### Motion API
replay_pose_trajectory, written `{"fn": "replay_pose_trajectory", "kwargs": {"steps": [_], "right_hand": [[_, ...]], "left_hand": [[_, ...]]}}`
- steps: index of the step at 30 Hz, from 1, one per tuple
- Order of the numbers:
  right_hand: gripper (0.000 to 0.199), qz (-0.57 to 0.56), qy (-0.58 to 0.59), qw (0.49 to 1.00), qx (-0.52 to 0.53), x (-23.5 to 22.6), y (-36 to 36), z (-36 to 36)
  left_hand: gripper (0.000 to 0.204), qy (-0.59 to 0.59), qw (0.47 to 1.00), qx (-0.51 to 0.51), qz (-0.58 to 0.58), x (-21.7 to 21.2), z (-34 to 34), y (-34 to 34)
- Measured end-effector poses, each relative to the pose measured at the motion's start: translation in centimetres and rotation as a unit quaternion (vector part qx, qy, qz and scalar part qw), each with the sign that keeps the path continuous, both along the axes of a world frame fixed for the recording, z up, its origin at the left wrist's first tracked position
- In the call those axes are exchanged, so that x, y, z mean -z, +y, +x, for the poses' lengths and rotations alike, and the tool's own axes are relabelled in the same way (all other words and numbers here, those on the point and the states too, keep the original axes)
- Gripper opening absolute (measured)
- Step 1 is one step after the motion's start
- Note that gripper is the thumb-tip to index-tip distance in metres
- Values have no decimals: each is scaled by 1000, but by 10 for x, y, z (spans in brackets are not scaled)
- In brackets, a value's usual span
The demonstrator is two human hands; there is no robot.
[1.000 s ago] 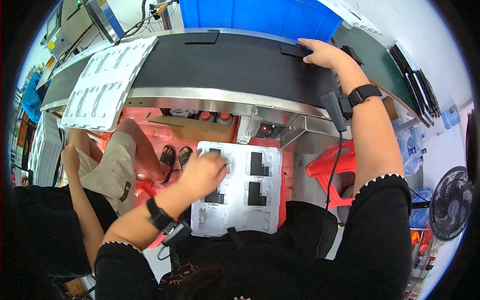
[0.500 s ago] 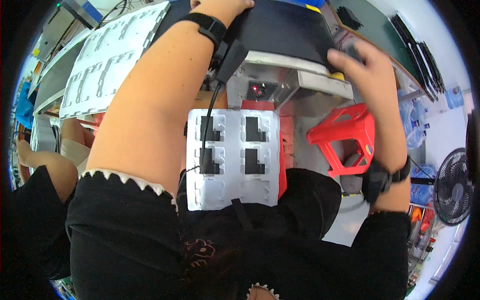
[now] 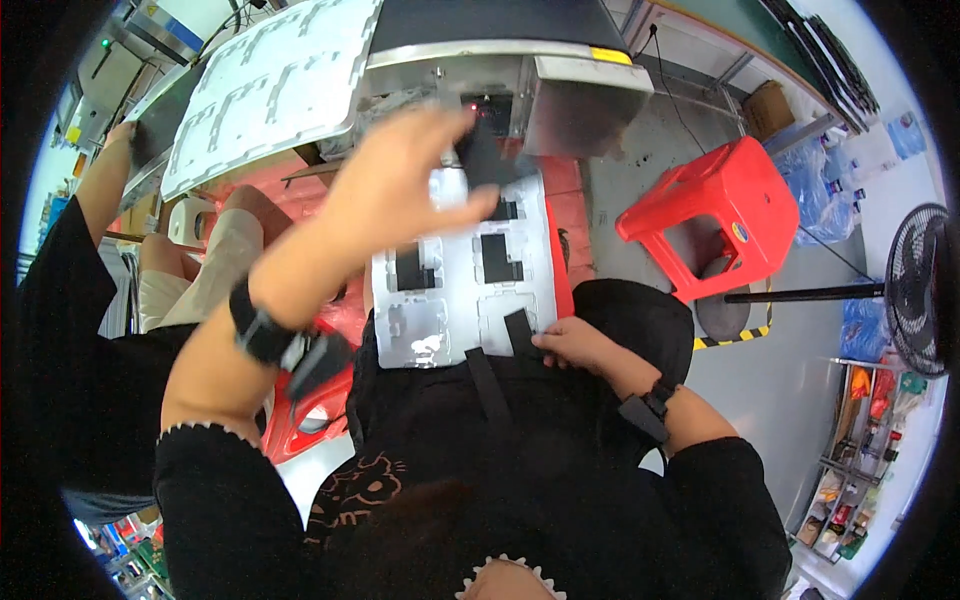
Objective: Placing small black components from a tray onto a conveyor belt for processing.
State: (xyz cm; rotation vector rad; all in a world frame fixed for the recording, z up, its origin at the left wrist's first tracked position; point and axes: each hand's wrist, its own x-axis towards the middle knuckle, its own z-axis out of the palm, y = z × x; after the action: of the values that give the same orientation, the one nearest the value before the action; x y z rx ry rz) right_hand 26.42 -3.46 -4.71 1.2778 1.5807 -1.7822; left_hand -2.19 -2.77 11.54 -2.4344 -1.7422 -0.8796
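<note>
My left hand (image 3: 385, 185) is smeared by motion above the far left of the white moulded tray (image 3: 460, 300) on my lap. Between its thumb and fingers shows a blurred black flat piece (image 3: 492, 155), apparently held. My right hand (image 3: 580, 345) pinches another thin black piece (image 3: 520, 332) by its edge, tilted over the tray's near right pocket. Black notched pieces, one at left (image 3: 415, 270) and one at right (image 3: 500, 258), lie in the middle pockets. A further one (image 3: 507, 210) sits in the far right pocket. The near left pocket is bare; my left hand hides the far left one.
Beyond the tray stands a bench with a black surface (image 3: 490, 22) and metal front box (image 3: 590, 105). A large white moulded tray (image 3: 275, 95) lies at far left, near another person's arm (image 3: 110, 180). At right are a red stool (image 3: 715, 215) and a fan (image 3: 915, 295).
Both hands have come back from the black bench surface toward the tray. My right hand now holds a black piece at its near right pocket. The view has shifted.
</note>
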Motion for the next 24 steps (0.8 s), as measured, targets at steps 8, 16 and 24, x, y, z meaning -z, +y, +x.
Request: {"fn": "replay_pose_trajectory", "kwargs": {"steps": [8, 16, 24], "right_hand": [[40, 186, -9, 981, -61, 10, -29, -29], [32, 371, 69, 909, -174, 1, -33, -28], [33, 620, 140, 644, -426, -8, -55, -11]], "left_hand": [[63, 27, 967, -57, -248, 117, 14, -176], [57, 71, 961, -84, -254, 146, 17, -209], [43, 195, 948, -109, -227, 166, 24, -221]]}}
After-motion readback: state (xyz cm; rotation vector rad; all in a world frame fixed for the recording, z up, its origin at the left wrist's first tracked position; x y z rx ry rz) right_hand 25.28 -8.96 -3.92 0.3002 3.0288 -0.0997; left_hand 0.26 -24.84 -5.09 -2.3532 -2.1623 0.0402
